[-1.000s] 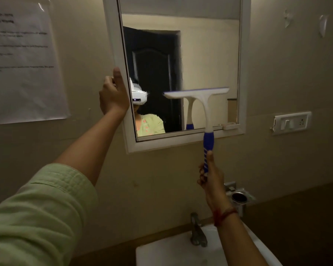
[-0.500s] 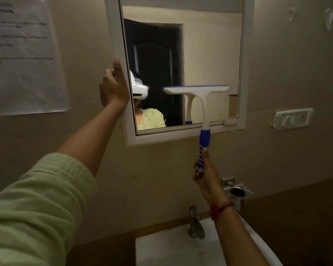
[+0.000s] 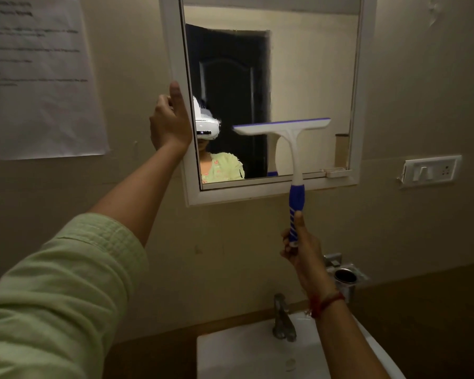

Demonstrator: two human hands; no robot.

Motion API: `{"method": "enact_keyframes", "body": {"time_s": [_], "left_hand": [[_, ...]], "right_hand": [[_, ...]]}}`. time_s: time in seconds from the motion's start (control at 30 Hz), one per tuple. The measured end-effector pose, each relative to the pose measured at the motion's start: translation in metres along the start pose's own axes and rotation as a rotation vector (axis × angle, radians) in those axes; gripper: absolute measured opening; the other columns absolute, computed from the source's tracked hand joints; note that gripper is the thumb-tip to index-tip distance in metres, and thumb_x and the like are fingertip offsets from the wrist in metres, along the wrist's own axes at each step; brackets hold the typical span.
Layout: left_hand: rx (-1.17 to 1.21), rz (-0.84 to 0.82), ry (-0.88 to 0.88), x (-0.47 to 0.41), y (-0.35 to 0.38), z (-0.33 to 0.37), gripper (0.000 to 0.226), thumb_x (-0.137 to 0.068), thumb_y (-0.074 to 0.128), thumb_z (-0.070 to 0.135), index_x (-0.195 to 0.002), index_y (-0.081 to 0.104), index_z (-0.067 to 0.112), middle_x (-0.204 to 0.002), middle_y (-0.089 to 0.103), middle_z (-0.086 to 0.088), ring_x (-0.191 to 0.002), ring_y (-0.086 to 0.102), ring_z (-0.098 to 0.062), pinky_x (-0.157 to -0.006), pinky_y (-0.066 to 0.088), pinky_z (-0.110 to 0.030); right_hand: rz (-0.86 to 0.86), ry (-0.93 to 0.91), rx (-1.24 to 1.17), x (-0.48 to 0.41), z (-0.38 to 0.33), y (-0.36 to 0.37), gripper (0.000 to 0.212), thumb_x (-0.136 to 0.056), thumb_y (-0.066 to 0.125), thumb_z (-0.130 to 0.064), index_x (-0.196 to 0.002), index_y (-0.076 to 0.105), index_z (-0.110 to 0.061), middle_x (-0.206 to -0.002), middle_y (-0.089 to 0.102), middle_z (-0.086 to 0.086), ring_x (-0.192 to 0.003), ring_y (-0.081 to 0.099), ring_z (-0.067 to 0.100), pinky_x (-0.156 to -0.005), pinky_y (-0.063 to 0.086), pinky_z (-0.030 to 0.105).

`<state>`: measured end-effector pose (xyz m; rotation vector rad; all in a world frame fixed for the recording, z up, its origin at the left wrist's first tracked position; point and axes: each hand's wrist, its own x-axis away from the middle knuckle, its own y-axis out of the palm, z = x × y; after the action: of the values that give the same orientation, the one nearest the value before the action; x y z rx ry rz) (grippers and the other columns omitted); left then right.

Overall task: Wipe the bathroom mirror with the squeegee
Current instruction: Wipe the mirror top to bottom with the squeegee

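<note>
A white-framed rectangular wall mirror point(image 3: 359, 86) fills the upper middle of the beige bathroom wall, and the person's left hand point(image 3: 169, 124) is closed around the frame's left edge at about 9 o'clock on the mirror, thumb pointing straight up along the frame, fingers curled behind it. A pale green rolled sleeve point(image 3: 55, 296) covers that arm from the lower left. The right hand point(image 3: 301, 247), at roughly 6 o'clock below the mirror, is wrapped firmly round the lower end of the blue ribbed grip of a white plastic squeegee with a blue handle point(image 3: 293, 149). The squeegee stands nearly upright, its wide blade bar lying almost level across the lower right of the glass, towards 4 o'clock from the mirror's centre, with a thin blue rubber strip along its top edge; whether the rubber actually touches the glass I cannot tell, though its reflection sits right behind it. A red thread band point(image 3: 326, 303) circles the right wrist. Below, at 6 o'clock, a metal tap point(image 3: 283, 318) rises over a white ceramic basin point(image 3: 230, 356), with a chrome wall-mounted cup holder point(image 3: 345, 277) just beside the right forearm. A white switch plate point(image 3: 430, 170) sits at 3 o'clock from the mirror's lower corner, and a printed paper sheet point(image 3: 39, 77) hangs on the wall at 9 o'clock.
</note>
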<state>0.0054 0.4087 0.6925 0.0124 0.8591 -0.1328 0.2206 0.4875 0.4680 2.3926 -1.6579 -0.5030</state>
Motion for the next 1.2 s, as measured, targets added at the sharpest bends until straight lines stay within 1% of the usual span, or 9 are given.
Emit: {"method": "enact_keyframes", "body": {"time_s": [0.2,0.33,0.43,0.53,0.63,0.73,0.8,0.93,1.2], "left_hand": [[0.001,0.018,0.010,0.001,0.001,0.001,0.045,-0.096,0.022,0.052,-0.083,0.045,0.016,-0.062,0.040,0.012,-0.056,0.038,0.001,-0.049,0.024,-0.016],[0.007,0.013,0.018,0.002,0.003,0.000,0.043,-0.096,0.022,0.052,-0.084,0.045,0.017,-0.063,0.040,0.012,-0.057,0.038,0.001,-0.049,0.024,-0.016],[0.016,0.004,0.016,0.002,0.003,-0.001,0.045,-0.096,0.022,0.053,-0.084,0.045,0.017,-0.064,0.041,0.012,-0.057,0.038,0.001,-0.049,0.025,-0.016],[0.014,-0.009,0.013,0.000,0.002,0.000,0.044,-0.097,0.022,0.051,-0.081,0.045,0.017,-0.063,0.039,0.012,-0.056,0.036,0.002,-0.048,0.034,-0.007],[0.005,-0.004,0.014,-0.002,0.002,0.000,0.043,-0.097,0.022,0.051,-0.078,0.043,0.018,-0.063,0.038,0.013,-0.055,0.034,0.002,-0.054,0.029,0.006],[0.008,-0.007,0.009,0.000,0.001,-0.001,0.043,-0.097,0.022,0.051,-0.083,0.044,0.017,-0.063,0.038,0.013,-0.056,0.035,0.002,-0.051,0.033,0.000],[0.010,-0.011,-0.003,0.002,-0.002,0.000,0.043,-0.097,0.022,0.052,-0.075,0.042,0.020,-0.063,0.038,0.012,-0.056,0.036,0.002,-0.048,0.034,-0.006],[0.028,-0.011,0.007,0.004,-0.005,0.005,0.040,-0.097,0.023,0.050,-0.064,0.031,0.030,-0.062,0.038,0.012,-0.055,0.035,0.002,-0.052,0.031,0.003],[0.045,-0.011,0.016,0.001,-0.004,0.005,0.040,-0.097,0.023,0.050,-0.063,0.030,0.030,-0.061,0.037,0.012,-0.054,0.035,0.002,-0.050,0.031,-0.001]], "right_hand": [[0.004,0.128,0.007,0.010,0.043,-0.014,0.057,-0.060,0.052,-0.069,-0.072,0.058,-0.013,-0.062,0.052,0.001,-0.056,0.046,0.015,-0.057,0.045,0.028],[0.041,0.065,0.002,0.005,0.028,-0.009,0.059,-0.055,0.057,-0.071,-0.074,0.061,-0.015,-0.062,0.059,-0.002,-0.055,0.053,0.012,-0.055,0.048,0.028],[0.043,0.000,0.012,0.000,0.011,-0.008,0.058,-0.059,0.056,-0.070,-0.082,0.064,-0.017,-0.073,0.064,-0.001,-0.065,0.058,0.013,-0.058,0.050,0.027],[0.048,0.011,0.021,0.003,0.016,-0.014,0.058,-0.063,0.054,-0.069,-0.085,0.064,-0.016,-0.077,0.064,0.000,-0.070,0.057,0.014,-0.061,0.050,0.027],[0.044,0.094,0.014,0.012,0.038,-0.021,0.057,-0.063,0.051,-0.067,-0.081,0.062,-0.014,-0.073,0.061,0.001,-0.065,0.053,0.015,-0.061,0.046,0.028],[0.090,0.109,0.012,0.019,0.050,-0.023,0.054,-0.065,0.050,-0.066,-0.078,0.061,-0.015,-0.071,0.060,0.001,-0.062,0.052,0.014,-0.058,0.045,0.027],[0.107,0.081,0.046,0.018,0.044,-0.020,0.055,-0.065,0.048,-0.069,-0.076,0.061,-0.017,-0.071,0.061,0.000,-0.063,0.053,0.014,-0.058,0.046,0.028],[0.104,0.035,0.094,0.009,0.027,-0.014,0.060,-0.066,0.047,-0.074,-0.073,0.064,-0.017,-0.071,0.063,0.000,-0.065,0.057,0.014,-0.056,0.049,0.026],[0.188,0.069,0.017,0.025,0.060,-0.023,0.039,-0.084,0.051,-0.055,-0.078,0.061,-0.018,-0.070,0.063,-0.001,-0.061,0.054,0.011,-0.055,0.045,0.024]]}}
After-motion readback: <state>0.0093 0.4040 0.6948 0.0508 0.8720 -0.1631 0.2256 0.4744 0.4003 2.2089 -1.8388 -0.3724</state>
